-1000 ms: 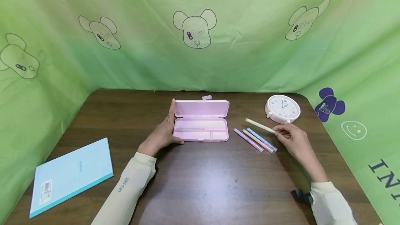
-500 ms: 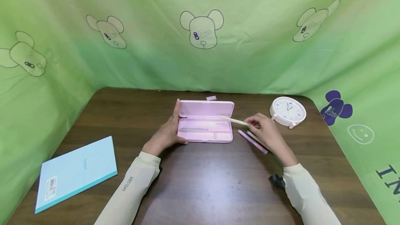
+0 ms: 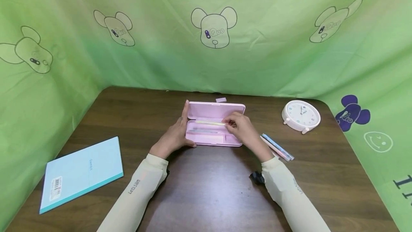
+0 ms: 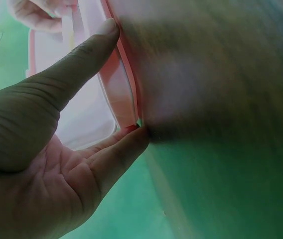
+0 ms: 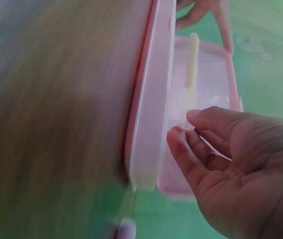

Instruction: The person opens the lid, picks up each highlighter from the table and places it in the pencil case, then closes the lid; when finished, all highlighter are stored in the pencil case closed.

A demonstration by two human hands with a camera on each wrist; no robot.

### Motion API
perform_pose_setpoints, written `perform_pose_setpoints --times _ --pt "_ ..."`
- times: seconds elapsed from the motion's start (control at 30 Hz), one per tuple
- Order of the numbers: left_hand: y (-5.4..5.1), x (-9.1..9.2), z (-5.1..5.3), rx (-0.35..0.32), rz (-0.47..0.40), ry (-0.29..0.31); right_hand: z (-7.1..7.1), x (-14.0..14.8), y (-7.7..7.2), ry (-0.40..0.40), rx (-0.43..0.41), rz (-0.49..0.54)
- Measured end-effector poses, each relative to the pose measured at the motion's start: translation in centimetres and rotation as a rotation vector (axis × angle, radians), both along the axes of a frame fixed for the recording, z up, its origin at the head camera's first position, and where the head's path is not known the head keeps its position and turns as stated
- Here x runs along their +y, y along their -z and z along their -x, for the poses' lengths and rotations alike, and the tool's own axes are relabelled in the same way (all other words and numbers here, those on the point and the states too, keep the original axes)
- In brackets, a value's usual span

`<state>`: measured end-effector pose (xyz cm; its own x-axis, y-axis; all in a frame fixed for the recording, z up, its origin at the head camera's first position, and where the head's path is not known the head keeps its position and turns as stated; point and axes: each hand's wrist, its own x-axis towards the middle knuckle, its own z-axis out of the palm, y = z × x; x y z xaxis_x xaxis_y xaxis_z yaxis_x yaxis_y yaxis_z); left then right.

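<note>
A pink pencil case point(image 3: 206, 139) lies on the table with its lid point(image 3: 202, 109) raised. My left hand point(image 3: 173, 135) holds its left end, thumb at the front edge and fingers reaching up beside the lid. Over the rear compartment, my right hand point(image 3: 241, 130) pinches one end of a pale yellow pen point(image 5: 192, 64) between thumb and fingertips. The pen lies lengthwise along the case; whether it touches the bottom I cannot tell. A thin bluish stick point(image 3: 202, 131) rests in front of it inside the case.
Right of the case lie a blue pen point(image 3: 278, 146) and a pink pen point(image 3: 273, 148), partly behind my right sleeve. A round white clock point(image 3: 302, 114) sits at the back right, a small eraser-like block point(image 3: 221, 100) behind the case, a light-blue notebook point(image 3: 83, 173) at the left.
My right hand has carried the yellow pen leftward from beside the other pens into the open case. The left hand keeps its hold on the case; the head view has shifted slightly.
</note>
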<state>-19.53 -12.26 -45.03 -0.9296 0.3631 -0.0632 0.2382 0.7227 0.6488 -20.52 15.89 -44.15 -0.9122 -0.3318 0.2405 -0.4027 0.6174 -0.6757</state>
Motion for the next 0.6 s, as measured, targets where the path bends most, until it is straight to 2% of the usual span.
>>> perform_pose_setpoints --times 0.07,0.1,0.17,0.3,0.33,0.4,0.5,0.6 --pt "-1.3 0.3 -0.6 -0.019 0.003 -0.001 0.1 -0.7 0.0 -0.013 -0.020 -0.002" --pt "-1.3 0.3 -0.6 -0.017 0.003 0.002 0.2 -0.9 -0.1 -0.018 -0.028 -0.003" --pt "-0.7 0.2 -0.4 0.000 0.002 0.004 0.1 -1.3 -0.1 -0.020 -0.041 -0.009" --pt "2.2 -0.4 1.0 0.054 -0.004 0.012 0.1 -1.5 0.2 -0.030 -0.039 -0.024" --pt "2.2 -0.5 1.0 0.055 -0.003 0.011 0.1 -1.5 0.2 -0.032 -0.036 -0.026" --pt "1.6 -0.4 0.8 0.035 -0.004 0.008 0.0 -1.5 0.2 -0.033 -0.035 -0.022" --pt "-0.4 0.1 -0.1 -0.011 -0.003 -0.004 -0.1 -1.3 0.2 -0.025 -0.029 -0.010" --pt "-0.5 0.1 -0.1 -0.008 -0.001 -0.009 -0.4 -0.7 0.2 -0.008 -0.001 -0.001"
